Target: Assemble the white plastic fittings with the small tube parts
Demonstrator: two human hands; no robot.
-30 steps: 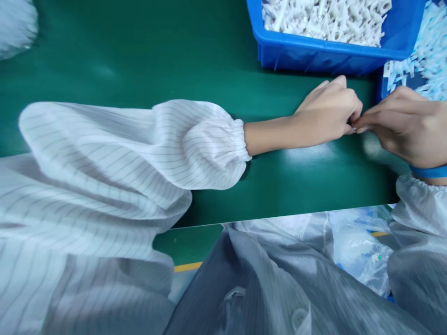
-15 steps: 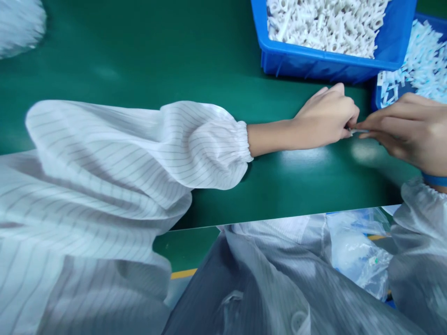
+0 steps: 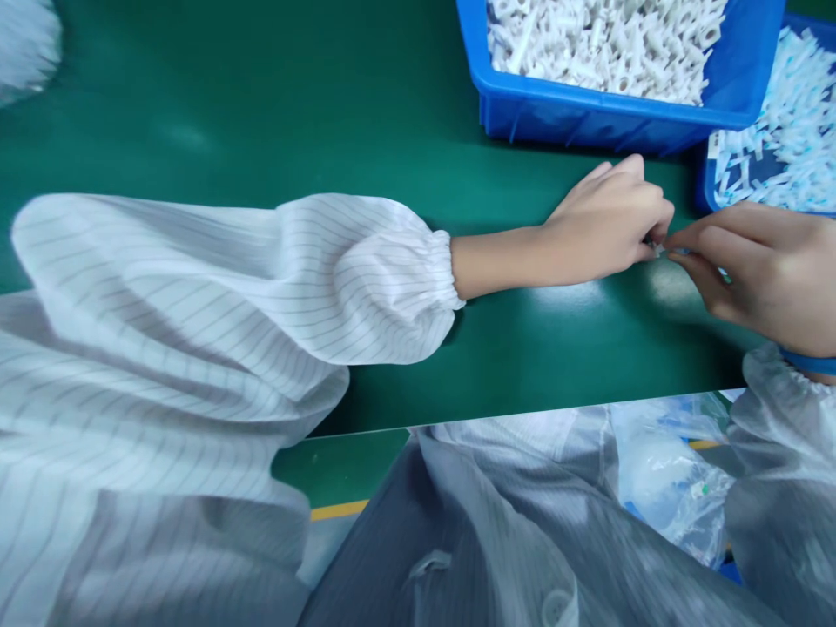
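Between the blue bin (image 3: 607, 109) and the tabletop (image 3: 522, 348)'s near edge, the left hand (image 3: 607, 225) and right hand (image 3: 764, 270) together pinch a small white piece (image 3: 657, 249) by fingertips, likely for fine control.

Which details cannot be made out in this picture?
Head view:
Small white piece: mostly hidden by the left hand.
Bright speck within the right hand: too small to identify.
Blue bin: far side cut off by the top edge.
White heap: blurred, cut off by the upper left corner.
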